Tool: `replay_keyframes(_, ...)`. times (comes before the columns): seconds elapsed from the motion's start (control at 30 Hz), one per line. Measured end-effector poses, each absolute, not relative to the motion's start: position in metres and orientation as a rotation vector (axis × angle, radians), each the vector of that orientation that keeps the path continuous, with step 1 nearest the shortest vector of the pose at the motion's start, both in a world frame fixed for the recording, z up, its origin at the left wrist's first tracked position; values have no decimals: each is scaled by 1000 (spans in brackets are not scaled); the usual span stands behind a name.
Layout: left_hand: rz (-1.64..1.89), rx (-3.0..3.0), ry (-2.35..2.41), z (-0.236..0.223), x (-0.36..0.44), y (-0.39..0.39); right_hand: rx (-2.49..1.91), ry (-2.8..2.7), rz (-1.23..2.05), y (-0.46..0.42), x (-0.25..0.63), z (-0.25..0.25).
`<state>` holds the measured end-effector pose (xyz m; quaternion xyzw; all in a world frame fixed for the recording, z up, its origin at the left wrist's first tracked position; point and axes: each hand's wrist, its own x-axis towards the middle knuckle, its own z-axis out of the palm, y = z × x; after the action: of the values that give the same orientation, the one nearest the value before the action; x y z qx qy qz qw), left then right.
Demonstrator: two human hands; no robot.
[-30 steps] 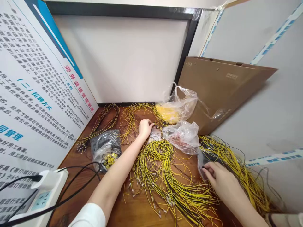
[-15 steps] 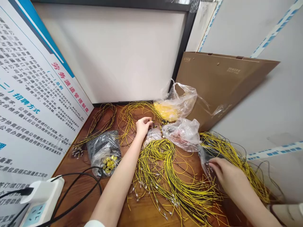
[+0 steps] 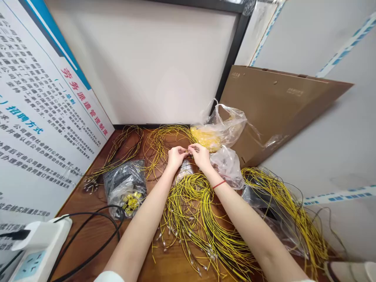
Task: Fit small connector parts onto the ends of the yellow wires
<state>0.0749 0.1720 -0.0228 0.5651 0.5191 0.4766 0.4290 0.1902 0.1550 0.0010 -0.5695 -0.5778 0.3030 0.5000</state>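
Left hand (image 3: 176, 157) and right hand (image 3: 201, 155) are pinching a small item (image 3: 188, 152) — too small to tell — above the yellow wires (image 3: 188, 203) | step: seemingly sorting them | next: calls for steady fingertips

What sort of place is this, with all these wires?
It looks like a wire-assembly corner of a workshop or factory: bundles of yellow wires cover a wooden desk, a clear bag holds small yellow parts, and a printed board sets out labour-dispatch rules.

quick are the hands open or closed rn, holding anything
left hand: closed in a pinch, on what looks like a thin yellow wire
right hand: closed in a pinch on the same wire, though it is too small to be sure
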Motion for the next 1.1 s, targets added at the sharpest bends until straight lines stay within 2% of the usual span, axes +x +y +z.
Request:
replay_keyframes(0.47, 1203, 1396, 1332, -21, 75, 173, -1292, -1507, 760, 161, 201, -15)
replay_keyframes(1.1, 1191, 1470, 1337, -24, 75, 174, -1397, -1541, 636, 152, 198, -3)
